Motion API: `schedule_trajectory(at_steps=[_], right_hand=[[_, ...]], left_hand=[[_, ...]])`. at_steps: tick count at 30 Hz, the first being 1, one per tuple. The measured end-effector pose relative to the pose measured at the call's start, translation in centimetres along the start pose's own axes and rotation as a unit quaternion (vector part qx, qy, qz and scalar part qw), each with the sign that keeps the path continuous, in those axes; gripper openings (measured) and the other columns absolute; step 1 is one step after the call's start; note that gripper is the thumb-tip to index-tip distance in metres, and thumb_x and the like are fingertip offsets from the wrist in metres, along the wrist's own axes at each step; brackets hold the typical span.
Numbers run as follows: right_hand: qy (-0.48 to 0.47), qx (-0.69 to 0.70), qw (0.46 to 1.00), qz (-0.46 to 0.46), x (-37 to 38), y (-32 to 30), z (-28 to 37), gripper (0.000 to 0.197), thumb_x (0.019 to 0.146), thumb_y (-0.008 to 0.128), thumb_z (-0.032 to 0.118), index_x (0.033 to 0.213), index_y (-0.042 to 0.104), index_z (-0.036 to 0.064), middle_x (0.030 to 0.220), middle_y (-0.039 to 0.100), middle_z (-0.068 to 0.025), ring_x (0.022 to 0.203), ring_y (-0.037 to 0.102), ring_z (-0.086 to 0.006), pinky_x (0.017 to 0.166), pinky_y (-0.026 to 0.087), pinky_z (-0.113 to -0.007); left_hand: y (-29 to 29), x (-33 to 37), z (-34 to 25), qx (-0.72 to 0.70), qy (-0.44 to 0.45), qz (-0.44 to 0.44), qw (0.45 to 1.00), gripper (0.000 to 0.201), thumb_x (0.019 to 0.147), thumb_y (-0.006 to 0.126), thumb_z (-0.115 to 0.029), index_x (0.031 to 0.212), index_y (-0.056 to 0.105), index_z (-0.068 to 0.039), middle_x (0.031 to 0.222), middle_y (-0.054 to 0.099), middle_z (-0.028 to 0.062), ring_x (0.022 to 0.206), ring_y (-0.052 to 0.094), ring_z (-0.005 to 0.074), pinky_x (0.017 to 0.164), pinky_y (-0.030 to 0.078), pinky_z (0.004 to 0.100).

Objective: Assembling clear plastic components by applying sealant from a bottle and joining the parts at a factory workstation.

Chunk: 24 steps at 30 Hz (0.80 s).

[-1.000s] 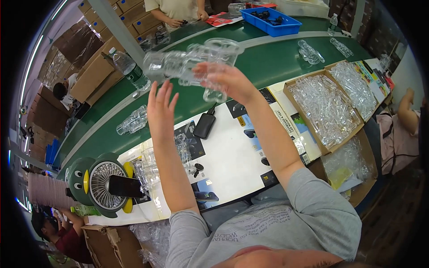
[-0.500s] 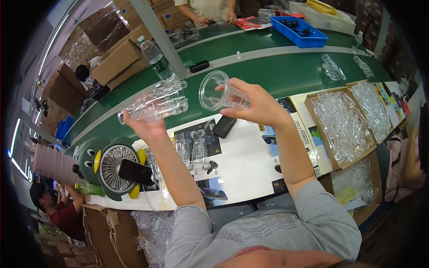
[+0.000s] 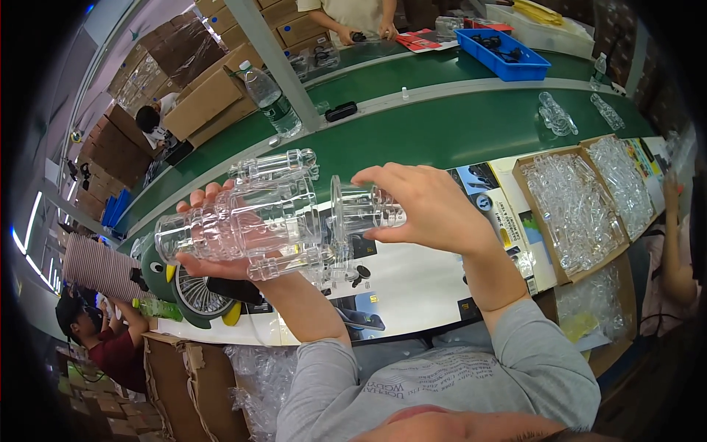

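A clear plastic rocket-shaped body (image 3: 276, 206) with thinner tubes along its sides lies nearly level in my left hand (image 3: 254, 239). The fingers of that hand are wrapped around it from below and behind. From the other side, my right hand (image 3: 431, 210) grips a clear flanged cup-like piece (image 3: 353, 210) by its narrow end. Its wide rim faces the broad end of the body, very near it; whether the two touch, I cannot tell. Both are held above the white work surface (image 3: 420, 287), and behind them several clear parts are partly hidden.
Cardboard trays (image 3: 567, 214) of small clear parts stand at the right. A penguin-shaped fan (image 3: 199, 295) is at the left, beside a green conveyor (image 3: 412, 140). A water bottle (image 3: 272, 103), a blue bin (image 3: 501, 62) and a metal post (image 3: 276, 62) stand farther back. Other people work nearby.
Both hands have come nearer to me. The body has swung to bring its broad end toward the flanged piece, whose rim has turned to face it. The gap between them has narrowed.
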State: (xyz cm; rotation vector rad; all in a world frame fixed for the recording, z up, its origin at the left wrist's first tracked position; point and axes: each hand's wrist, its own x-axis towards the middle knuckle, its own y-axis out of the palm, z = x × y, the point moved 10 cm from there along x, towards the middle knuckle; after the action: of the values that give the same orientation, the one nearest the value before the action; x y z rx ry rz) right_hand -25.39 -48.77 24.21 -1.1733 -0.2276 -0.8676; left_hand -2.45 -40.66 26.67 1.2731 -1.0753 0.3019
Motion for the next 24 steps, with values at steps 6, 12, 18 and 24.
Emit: schedule_trajectory(at_steps=[6,12,18,24], right_hand=[[0.01,-0.008,1.0,-0.006,-0.1,-0.1,0.3,0.06,0.061,0.079,0.026,0.115,0.054,0.016,0.086,0.059,-0.0038,0.081,0.06,-0.0227,0.071,0.046,-0.035],[-0.01,-0.001,1.0,-0.018,-0.1,-0.1,0.8,0.059,0.061,0.079,0.026,0.114,0.055,0.0167,0.087,0.059,-0.004,0.081,0.06,-0.0227,0.071,0.045,-0.035],[-0.021,-0.001,0.999,-0.026,-0.2,-0.4,0.9,0.058,0.061,0.079,0.028,0.113,0.056,0.0166,0.087,0.059,-0.0039,0.079,0.059,-0.0233,0.07,0.045,-0.035],[-0.033,0.002,0.999,-0.042,-0.1,-0.5,1.3,0.057,0.06,0.08,0.028,0.11,0.056,0.0159,0.086,0.057,-0.0032,0.076,0.058,-0.023,0.068,0.044,-0.035]], left_hand=[[1.2,-0.3,0.7,-0.032,-0.023,0.036,0.999,0.063,0.074,0.065,-0.05,0.115,0.044,-0.007,0.101,0.049,0.0096,0.098,0.048,0.0266,0.094,0.037,0.049],[1.6,-0.6,1.0,0.006,-0.016,0.043,0.999,0.068,0.071,0.067,-0.051,0.117,0.043,-0.007,0.1,0.049,0.0088,0.097,0.047,0.0257,0.092,0.036,0.0476],[1.6,-0.7,1.1,-0.003,-0.016,0.051,0.999,0.069,0.071,0.066,-0.052,0.117,0.042,-0.007,0.101,0.049,0.0091,0.097,0.047,0.0261,0.093,0.035,0.048],[1.6,-0.6,0.9,0.003,-0.017,0.054,0.998,0.068,0.072,0.066,-0.052,0.117,0.043,-0.007,0.103,0.049,0.0097,0.098,0.048,0.0268,0.094,0.036,0.0483]])
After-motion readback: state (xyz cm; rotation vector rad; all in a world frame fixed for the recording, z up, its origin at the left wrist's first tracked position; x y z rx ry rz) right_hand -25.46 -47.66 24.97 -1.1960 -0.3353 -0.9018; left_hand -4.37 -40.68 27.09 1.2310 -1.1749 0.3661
